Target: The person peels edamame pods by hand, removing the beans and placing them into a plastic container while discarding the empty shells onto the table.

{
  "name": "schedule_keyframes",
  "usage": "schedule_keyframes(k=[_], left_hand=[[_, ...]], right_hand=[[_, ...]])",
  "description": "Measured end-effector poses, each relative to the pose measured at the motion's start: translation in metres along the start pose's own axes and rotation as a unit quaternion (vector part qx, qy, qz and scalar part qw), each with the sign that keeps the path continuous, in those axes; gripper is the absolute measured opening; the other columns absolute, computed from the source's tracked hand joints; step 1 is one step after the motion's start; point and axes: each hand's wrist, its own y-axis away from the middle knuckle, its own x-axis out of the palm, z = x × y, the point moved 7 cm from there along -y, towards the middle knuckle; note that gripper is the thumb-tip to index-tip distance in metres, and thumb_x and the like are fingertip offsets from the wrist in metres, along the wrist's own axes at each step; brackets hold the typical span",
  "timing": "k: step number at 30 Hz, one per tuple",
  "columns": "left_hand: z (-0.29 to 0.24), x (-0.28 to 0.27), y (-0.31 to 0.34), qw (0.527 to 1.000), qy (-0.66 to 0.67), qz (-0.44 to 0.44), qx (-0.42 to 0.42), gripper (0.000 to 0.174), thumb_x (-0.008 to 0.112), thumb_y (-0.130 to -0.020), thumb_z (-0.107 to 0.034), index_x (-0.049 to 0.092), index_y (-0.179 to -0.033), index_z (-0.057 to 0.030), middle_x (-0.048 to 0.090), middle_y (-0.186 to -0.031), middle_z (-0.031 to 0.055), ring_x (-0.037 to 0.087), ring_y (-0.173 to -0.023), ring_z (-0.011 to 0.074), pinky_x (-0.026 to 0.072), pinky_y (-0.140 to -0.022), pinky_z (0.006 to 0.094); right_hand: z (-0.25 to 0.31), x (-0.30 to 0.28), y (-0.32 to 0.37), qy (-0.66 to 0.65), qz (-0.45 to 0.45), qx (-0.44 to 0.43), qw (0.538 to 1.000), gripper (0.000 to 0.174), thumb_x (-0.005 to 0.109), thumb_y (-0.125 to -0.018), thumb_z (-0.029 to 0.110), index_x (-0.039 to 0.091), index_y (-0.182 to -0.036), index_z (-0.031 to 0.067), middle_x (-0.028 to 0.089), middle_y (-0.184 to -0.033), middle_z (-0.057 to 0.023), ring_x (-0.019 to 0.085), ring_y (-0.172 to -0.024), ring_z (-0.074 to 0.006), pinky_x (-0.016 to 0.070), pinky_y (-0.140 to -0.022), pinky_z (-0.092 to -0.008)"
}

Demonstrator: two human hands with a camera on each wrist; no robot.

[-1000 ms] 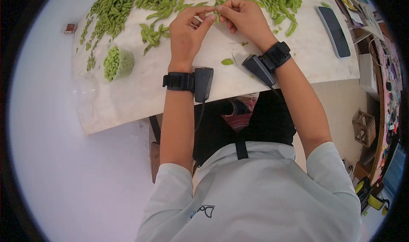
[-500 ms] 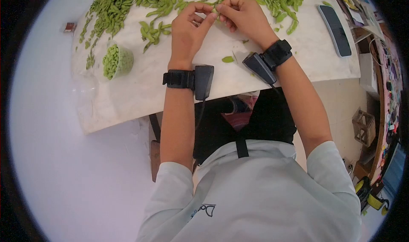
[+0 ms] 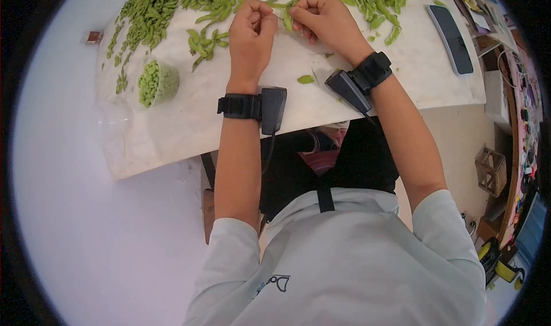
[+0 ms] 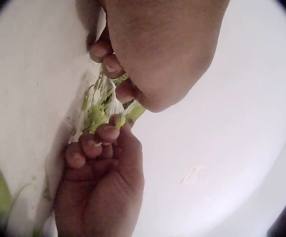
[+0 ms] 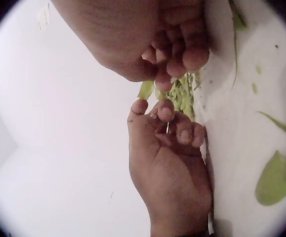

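Observation:
My right hand [image 3: 333, 27] pinches a green edamame pod [image 3: 288, 19] between thumb and index finger over the table. The pod's end [image 5: 145, 90] pokes out below those fingertips in the right wrist view. Just to the left, my left hand [image 3: 251, 42] is held slightly apart from the pod, its fingers curled and its thumb near the index finger. A thin pale sliver [image 5: 167, 127] shows among the left fingers in the right wrist view; I cannot tell whether they hold anything. Left of that hand, a clear cup [image 3: 170, 84] of shelled green beans [image 3: 148, 84] lies tipped toward the left.
Whole pods [image 3: 152, 16] are heaped at the back left, with a small cluster [image 3: 204, 46] beside my left hand. More pods [image 3: 376, 2] lie at the back right. A loose pod shell [image 3: 305, 79] rests near the front edge. A phone [image 3: 450, 41] lies at the right.
My left hand has drawn away to the left from the right fingertips, its fingers curling in. The pod stays in the right hand and shows more fully now.

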Motion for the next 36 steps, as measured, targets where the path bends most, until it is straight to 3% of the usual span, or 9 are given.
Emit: schedule_keyframes(k=[5,11,14,17,20,36], left_hand=[[0.004,0.004,0.000,0.996,0.075,0.000,-0.038,0.014,0.041,-0.089,-0.001,0.052,-0.097,-0.0036,0.054,-0.080,0.0015,0.043,-0.063,0.0059,0.0342,-0.055,0.0177],[-0.005,0.010,0.002,0.997,-0.054,0.050,-0.003,0.011,0.054,-0.090,-0.009,0.056,-0.099,-0.0041,0.047,-0.075,-0.0031,0.038,-0.062,0.0042,0.0309,-0.056,0.0176],[-0.006,0.013,0.004,0.994,-0.073,0.086,-0.007,0.015,0.062,-0.086,-0.011,0.056,-0.098,-0.0042,0.042,-0.071,-0.0054,0.037,-0.063,0.0041,0.0308,-0.057,0.0181],[-0.004,0.015,0.005,0.992,-0.069,0.094,-0.038,0.019,0.066,-0.083,-0.009,0.056,-0.098,-0.0041,0.038,-0.069,-0.0063,0.035,-0.063,0.0045,0.0308,-0.057,0.0183],[-0.002,0.015,0.002,0.994,-0.066,0.083,-0.019,0.020,0.068,-0.079,-0.008,0.058,-0.095,-0.0047,0.037,-0.065,-0.0038,0.037,-0.059,0.0066,0.0350,-0.055,0.0207],[0.006,0.013,0.006,0.990,-0.096,0.091,-0.048,0.016,0.062,-0.081,-0.012,0.050,-0.089,-0.0049,0.046,-0.067,-0.0007,0.039,-0.060,0.0082,0.0361,-0.057,0.0218]], right_hand=[[0.004,-0.004,0.000,0.013,-0.019,0.000,1.000,0.023,0.057,-0.088,0.022,0.063,-0.083,-0.0001,0.065,-0.069,-0.0028,0.053,-0.051,-0.0067,0.0459,-0.046,-0.0223],[0.005,-0.006,0.001,-0.009,-0.034,0.000,0.999,0.023,0.057,-0.087,0.022,0.063,-0.082,0.0007,0.064,-0.069,-0.0035,0.054,-0.052,-0.0067,0.0466,-0.046,-0.0225],[0.003,-0.007,0.001,0.011,-0.048,-0.001,0.999,0.022,0.056,-0.087,0.021,0.062,-0.082,0.0009,0.063,-0.067,-0.0036,0.054,-0.051,-0.0067,0.0460,-0.046,-0.0225],[-0.002,-0.005,0.000,0.001,-0.040,-0.001,0.999,0.021,0.056,-0.087,0.020,0.061,-0.080,0.0006,0.061,-0.064,-0.0033,0.054,-0.050,-0.0069,0.0452,-0.045,-0.0225],[0.000,-0.008,0.000,0.007,-0.039,-0.002,0.999,0.021,0.056,-0.087,0.019,0.060,-0.079,0.0004,0.060,-0.063,-0.0032,0.054,-0.049,-0.0072,0.0444,-0.045,-0.0224],[-0.002,-0.005,0.000,0.014,-0.034,-0.008,0.999,0.021,0.058,-0.086,0.019,0.059,-0.080,-0.0010,0.061,-0.062,-0.0045,0.054,-0.049,-0.0080,0.0435,-0.045,-0.0235]])
